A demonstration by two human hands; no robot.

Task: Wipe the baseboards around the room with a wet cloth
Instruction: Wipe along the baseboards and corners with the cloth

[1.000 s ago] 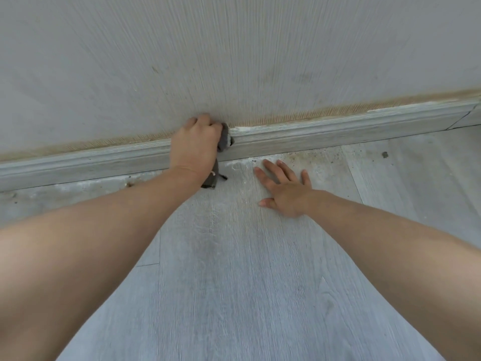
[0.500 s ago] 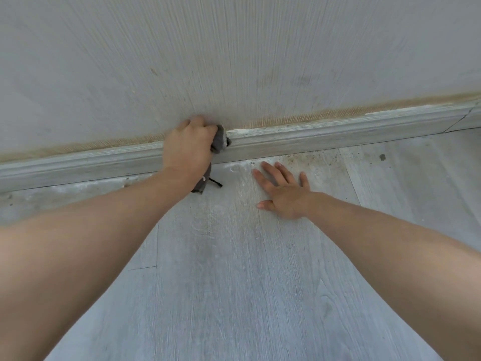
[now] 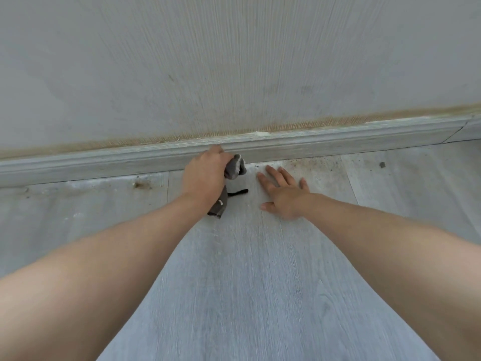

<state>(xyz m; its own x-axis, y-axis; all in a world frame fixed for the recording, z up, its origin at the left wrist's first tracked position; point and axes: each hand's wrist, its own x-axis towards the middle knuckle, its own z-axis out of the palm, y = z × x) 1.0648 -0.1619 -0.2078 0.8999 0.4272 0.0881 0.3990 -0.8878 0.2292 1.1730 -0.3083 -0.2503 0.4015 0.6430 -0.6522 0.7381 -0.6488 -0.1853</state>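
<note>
A pale grey baseboard [image 3: 338, 142] runs along the foot of the wall from left to right. My left hand [image 3: 204, 175] is closed on a dark grey cloth [image 3: 234, 168], held low against the baseboard's bottom edge where it meets the floor. Part of the cloth hangs below my wrist, with a black strap lying on the floor. My right hand [image 3: 283, 194] rests flat on the floor just to the right, fingers spread, holding nothing.
The floor is grey wood-look planks [image 3: 247, 282]. Dark dirt specks [image 3: 320, 162] lie by the baseboard to the right, and a brown stain [image 3: 141, 185] to the left. A brownish band [image 3: 299, 125] runs along the wall above the baseboard.
My left hand with the cloth has dropped from the baseboard's top edge to its bottom edge near the floor. The right hand stays planted on the floor.
</note>
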